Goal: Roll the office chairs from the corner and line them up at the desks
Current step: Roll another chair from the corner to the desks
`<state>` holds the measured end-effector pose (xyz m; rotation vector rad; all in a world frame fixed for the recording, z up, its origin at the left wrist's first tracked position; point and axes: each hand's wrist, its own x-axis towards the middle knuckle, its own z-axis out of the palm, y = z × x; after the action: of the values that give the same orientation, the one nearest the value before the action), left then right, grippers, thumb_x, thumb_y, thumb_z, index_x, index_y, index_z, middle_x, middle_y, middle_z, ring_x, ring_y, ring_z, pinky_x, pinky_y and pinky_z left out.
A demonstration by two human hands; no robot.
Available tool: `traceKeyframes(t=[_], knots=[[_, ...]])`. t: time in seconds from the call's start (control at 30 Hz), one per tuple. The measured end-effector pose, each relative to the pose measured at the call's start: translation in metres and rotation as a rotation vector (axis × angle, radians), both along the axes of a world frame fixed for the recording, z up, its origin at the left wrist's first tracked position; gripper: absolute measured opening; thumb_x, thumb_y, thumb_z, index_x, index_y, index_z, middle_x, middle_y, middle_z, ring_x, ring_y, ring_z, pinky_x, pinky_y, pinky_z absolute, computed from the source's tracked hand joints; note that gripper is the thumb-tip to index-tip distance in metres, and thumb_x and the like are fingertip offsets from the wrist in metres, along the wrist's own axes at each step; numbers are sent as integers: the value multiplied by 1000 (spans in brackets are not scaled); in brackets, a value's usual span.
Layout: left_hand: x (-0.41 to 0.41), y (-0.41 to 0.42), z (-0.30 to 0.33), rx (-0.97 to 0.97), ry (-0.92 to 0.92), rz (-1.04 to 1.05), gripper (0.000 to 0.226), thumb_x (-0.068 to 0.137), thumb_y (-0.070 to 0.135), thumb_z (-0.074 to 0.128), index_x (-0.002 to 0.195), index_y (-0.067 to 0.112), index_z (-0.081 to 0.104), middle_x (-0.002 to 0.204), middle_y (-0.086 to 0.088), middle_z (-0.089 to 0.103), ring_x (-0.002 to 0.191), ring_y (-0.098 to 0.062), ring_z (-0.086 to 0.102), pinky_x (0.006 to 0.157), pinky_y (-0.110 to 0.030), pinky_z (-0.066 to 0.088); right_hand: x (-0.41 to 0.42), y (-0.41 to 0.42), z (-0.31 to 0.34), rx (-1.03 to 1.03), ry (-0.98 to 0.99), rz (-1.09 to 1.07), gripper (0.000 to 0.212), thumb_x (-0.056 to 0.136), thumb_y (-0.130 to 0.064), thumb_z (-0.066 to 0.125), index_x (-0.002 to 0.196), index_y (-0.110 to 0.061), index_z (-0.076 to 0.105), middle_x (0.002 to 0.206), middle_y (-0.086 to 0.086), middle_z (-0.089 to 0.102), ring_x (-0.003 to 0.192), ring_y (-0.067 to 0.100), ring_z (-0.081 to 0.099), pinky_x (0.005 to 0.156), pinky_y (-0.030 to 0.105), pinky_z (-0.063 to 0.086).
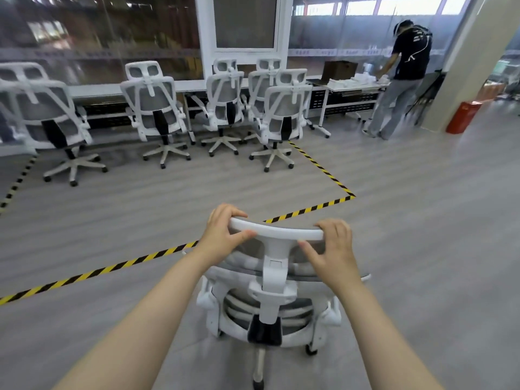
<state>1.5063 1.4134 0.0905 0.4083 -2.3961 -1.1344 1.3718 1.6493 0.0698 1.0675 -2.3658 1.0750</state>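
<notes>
Two bare forearms, no sleeves showing up to the frame edge. Left hand (225,235) at about 11 o'clock, right hand (333,249) at about 1 o'clock. No rings, watch, bracelets or gloves. Nails short, unpainted. No markings visible.

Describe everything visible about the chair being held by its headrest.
The chair is a white-framed office chair with grey mesh in the back and headrest and a black panel low on the back. It stands upright on the grey floor, seen from behind and above, just short of the yellow-black tape line. One castor and a base leg show below. The left hand and right hand grip the ends of the curved headrest bar, fingers over the top, thumbs on the near side.
</notes>
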Motion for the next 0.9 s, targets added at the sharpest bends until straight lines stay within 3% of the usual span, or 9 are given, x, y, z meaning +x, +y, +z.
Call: traceKeyframes(t=[0.13,0.33,0.47,0.57,0.77,0.9], knots=[[-67,-67,-2,-4,50,49,39,64,60,66,96,39,54,111,14,49,116,-4,43,101,-16,29,-79,-71,-6,0,26,58,47,85,-56,53,111,-18,50,116,-2,45,117,23,36,98,44,41],[-162,-141,-11,101,144,208,39,65,50,71,101,42,59,140,10,34,130,14,26,106,-8,21,-191,-169,-2,63,116,106,44,87,-53,52,109,-15,49,112,1,45,110,27,41,93,48,42],[-224,-188,-9,178,122,295,37,74,31,77,103,46,59,155,10,16,136,12,17,116,-32,22,-266,-231,3,108,129,153,46,87,-54,51,106,-12,52,107,5,49,105,28,42,89,49,44],[-269,-231,-7,205,105,337,38,79,22,77,105,43,60,157,11,11,140,3,16,117,-39,23,-316,-277,7,150,66,188,50,84,-61,48,108,-17,51,108,0,48,109,23,41,92,43,42],[-357,-321,-6,201,136,388,37,77,26,78,104,43,60,157,10,12,135,4,20,113,-31,23,-416,-381,10,140,-26,262,56,82,-66,47,109,-17,49,110,-3,44,114,19,37,93,41,43],[-410,-383,-6,186,141,414,35,77,26,78,103,41,60,155,11,14,130,3,24,108,-26,25,-472,-447,16,168,-74,307,53,82,-65,50,110,-20,47,110,-7,39,115,12,34,89,31,45]])
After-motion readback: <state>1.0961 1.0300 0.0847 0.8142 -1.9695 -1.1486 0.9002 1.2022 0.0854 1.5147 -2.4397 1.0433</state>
